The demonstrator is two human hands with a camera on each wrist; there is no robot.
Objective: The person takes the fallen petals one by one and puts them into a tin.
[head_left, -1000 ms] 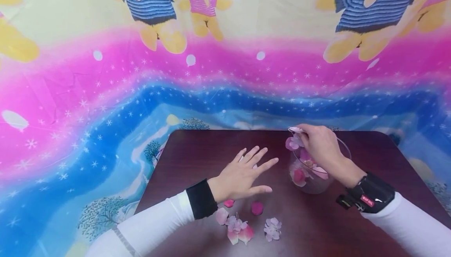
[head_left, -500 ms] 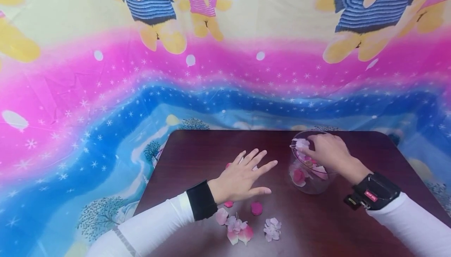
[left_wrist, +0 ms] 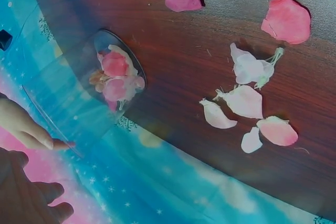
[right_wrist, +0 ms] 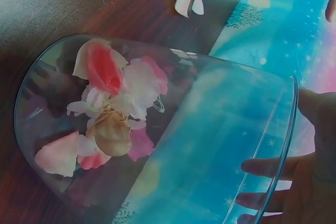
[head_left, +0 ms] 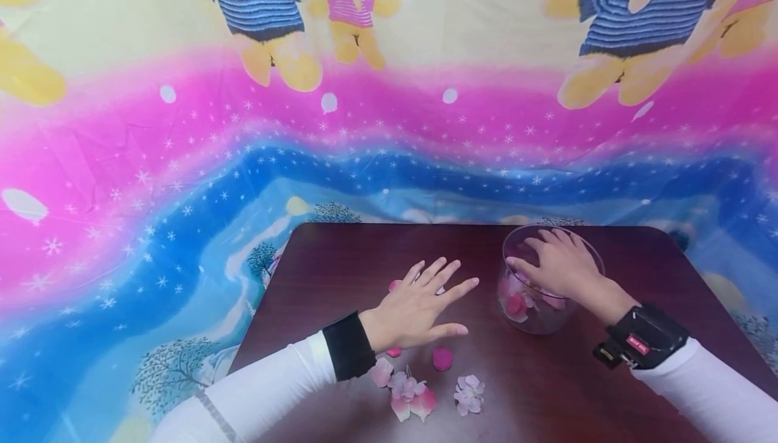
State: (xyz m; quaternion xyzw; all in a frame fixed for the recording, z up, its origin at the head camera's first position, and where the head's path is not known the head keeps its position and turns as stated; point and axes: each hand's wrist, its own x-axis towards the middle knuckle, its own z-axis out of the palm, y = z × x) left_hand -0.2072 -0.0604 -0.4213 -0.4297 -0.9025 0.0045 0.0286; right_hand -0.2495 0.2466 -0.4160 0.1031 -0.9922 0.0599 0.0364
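Observation:
My right hand point(head_left: 565, 266) is over the mouth of a clear glass vase point(head_left: 543, 323), its fingers spread and relaxed with nothing held. In the right wrist view, several fingers reach past the vase's rim point(right_wrist: 287, 145). Pink, white and tan petals point(right_wrist: 107, 69) lie heaped at the bottom of the glass. My left hand point(head_left: 413, 309) hovers above the table with fingers straight and apart, holding nothing. Under and around it are loose petals; a magenta petal point(head_left: 442, 359) and a pale lilac flower point(head_left: 469, 394) lie nearer to me.
The dark wooden table point(head_left: 340, 254) has rounded far corners. A light pink petal point(head_left: 382, 372) and a pink-white petal cluster point(head_left: 413, 402) lie toward its front. Behind hangs a printed cloth point(head_left: 389, 112) with bears and snowflakes.
My right hand held a pale lilac flower at the vase's rim, then let it go into the glass. Its fingers have since spread over the mouth. The left hand has barely moved.

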